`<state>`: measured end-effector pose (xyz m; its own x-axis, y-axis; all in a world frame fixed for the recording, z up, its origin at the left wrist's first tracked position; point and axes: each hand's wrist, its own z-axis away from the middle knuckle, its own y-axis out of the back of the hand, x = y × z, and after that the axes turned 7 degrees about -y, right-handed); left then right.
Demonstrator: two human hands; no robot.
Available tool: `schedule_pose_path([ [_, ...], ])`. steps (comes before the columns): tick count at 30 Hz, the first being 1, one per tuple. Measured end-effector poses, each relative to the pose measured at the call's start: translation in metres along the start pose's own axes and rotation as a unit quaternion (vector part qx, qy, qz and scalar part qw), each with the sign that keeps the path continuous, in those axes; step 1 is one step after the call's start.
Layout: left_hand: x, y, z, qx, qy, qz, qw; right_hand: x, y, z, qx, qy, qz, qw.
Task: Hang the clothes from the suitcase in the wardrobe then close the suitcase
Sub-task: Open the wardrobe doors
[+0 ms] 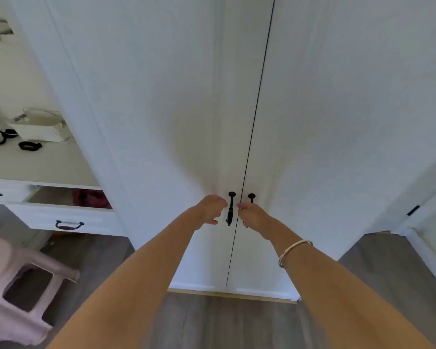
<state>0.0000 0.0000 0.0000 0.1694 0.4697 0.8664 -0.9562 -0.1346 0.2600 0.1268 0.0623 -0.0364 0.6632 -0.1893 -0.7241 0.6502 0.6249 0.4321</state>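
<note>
The white wardrobe (161, 122) stands straight ahead of the person and fills most of the view. Its two doors are closed, with only a thin dark seam between them. Two black handles sit low on the wardrobe, one on each side of that seam.

The left hand (208, 211) is just beside the left handle (230, 210), fingers loosely curled toward it. The whole bar shows clear of the fingers, so the hand holds nothing. The right hand (253, 215) lies over the right handle (251, 196), and only the top knob shows above the knuckles (whether the fingers actually grip the bar, I cannot tell). A thin metal bangle (293, 251) circles the right wrist.

To the left of the wardrobe is an open shelf (35, 165) with a pale basket (40, 129) and some black looped things (30, 146) on it. Below the shelf a white drawer (61, 217) stands pulled out, with something reddish (93, 199) inside. A pale pink stool (18, 285) stands on the grey wood floor (224, 323), to the left of the wardrobe and nearer the person.
</note>
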Motion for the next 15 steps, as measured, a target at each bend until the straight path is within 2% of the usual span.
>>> schedule_pose_path([
  [3, 0.0, -0.004, -0.008, -0.016, -0.007, 0.022, 1.0, 0.0, -0.003, -0.004, -0.015, -0.01, -0.043, 0.999],
  [7, -0.003, -0.008, -0.022, -0.032, -0.011, 0.026, 0.999, -0.002, -0.009, -0.004, -0.021, -0.004, -0.043, 0.999],
  [15, -0.017, -0.015, -0.01, 0.003, -0.022, 0.031, 0.999, 0.003, -0.016, 0.014, -0.021, 0.028, -0.027, 0.999],
])
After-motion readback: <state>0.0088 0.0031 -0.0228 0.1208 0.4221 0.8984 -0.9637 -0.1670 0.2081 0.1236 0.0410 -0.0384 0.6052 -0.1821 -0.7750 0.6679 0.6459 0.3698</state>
